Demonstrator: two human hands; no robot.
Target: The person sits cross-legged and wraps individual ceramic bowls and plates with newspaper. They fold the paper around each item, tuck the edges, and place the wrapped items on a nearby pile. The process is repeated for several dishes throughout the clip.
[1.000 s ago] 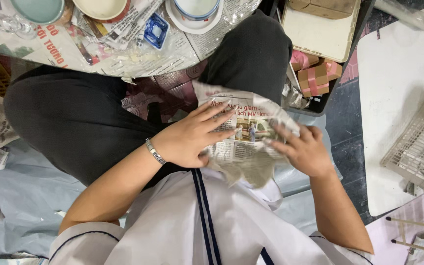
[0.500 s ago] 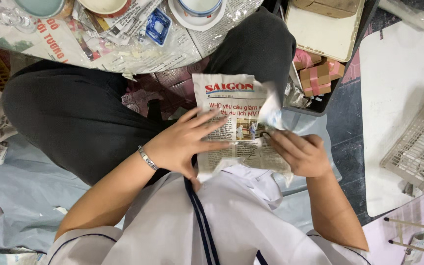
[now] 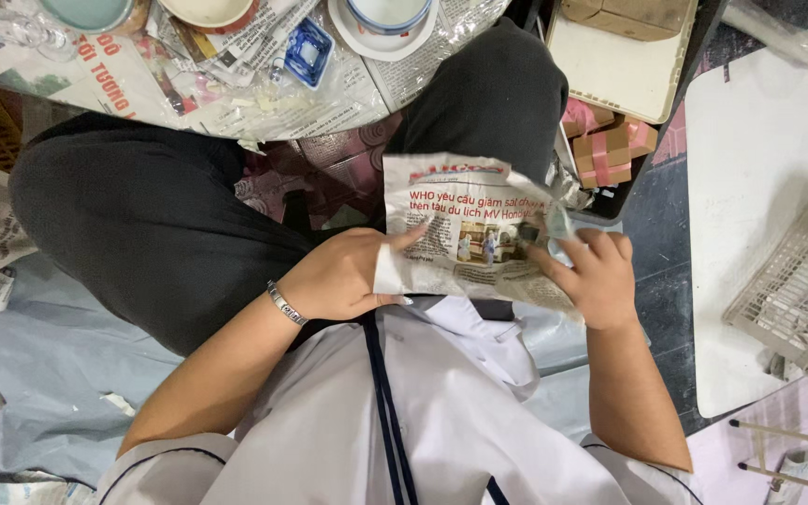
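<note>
Both hands are on the newspaper bundle [image 3: 474,245], which sits in the person's lap against the bent knee in dark trousers [image 3: 493,93], and everything here reads off that bundle. The left hand [image 3: 343,279] lies at its left edge, fingers curled and clamped on the paper, thumb underneath by the look of it and the index finger stretched across the printed face. The right hand [image 3: 594,279] is at the bundle's right edge, fingers folded in and pinching the crumpled corner there; whether something solid is wrapped inside I cannot say, the paper hides it. The bundle's long axis runs roughly side to side, from one hand to the other, tilted a little so the far edge rises toward the knee. Neither hand is nearer, each holds its own end, so the paper is braced between them. Beyond the bundle's far edge the knee blocks the way; to its far right, just past the knee, pink boxes [image 3: 605,150] sit under a cream tray [image 3: 624,70], close enough to crowd that corner. Farther off beyond the knee lies a spread of newspaper sheets [image 3: 329,89] carrying a blue-and-white bowl on a saucer [image 3: 385,21] and a small blue square dish [image 3: 309,49]. Right of the bundle, well apart, stand a white tabletop [image 3: 750,168] and a wire basket [image 3: 801,290]. The open room is on the near side, toward the white shirt [image 3: 423,411].
</note>
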